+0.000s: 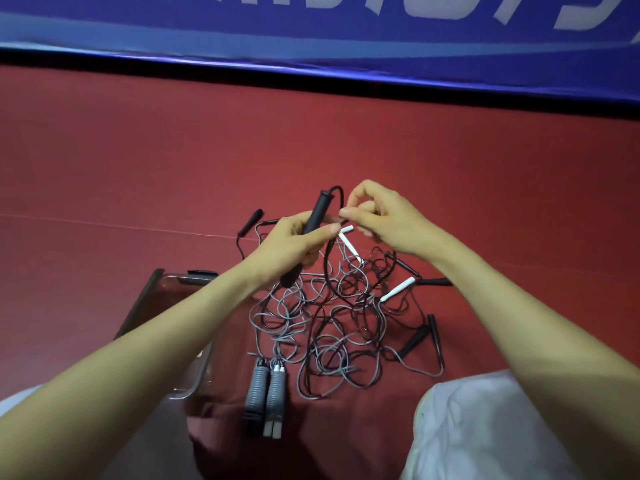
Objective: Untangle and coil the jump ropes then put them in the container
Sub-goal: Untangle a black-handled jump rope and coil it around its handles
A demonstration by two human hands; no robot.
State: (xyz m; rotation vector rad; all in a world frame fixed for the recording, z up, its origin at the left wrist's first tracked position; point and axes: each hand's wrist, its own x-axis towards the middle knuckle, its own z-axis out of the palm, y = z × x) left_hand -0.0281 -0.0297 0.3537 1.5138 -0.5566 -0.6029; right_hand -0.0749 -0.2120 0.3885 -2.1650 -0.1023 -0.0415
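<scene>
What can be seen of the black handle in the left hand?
The black handle is a slim, matte cylinder with a flared cap on top. The left hand grips its middle, tilted above the tangle; its lower end pokes out below. A black cord leaves the cap and loops to the right hand, which pinches it.

Dim indoor light, soft shadows, wide-angle edge curvature, slight blur

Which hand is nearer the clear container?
Left. The left hand, gripping a black handle, is just beyond and right of the container; the right hand, pinching the rope, is farther right.
</scene>
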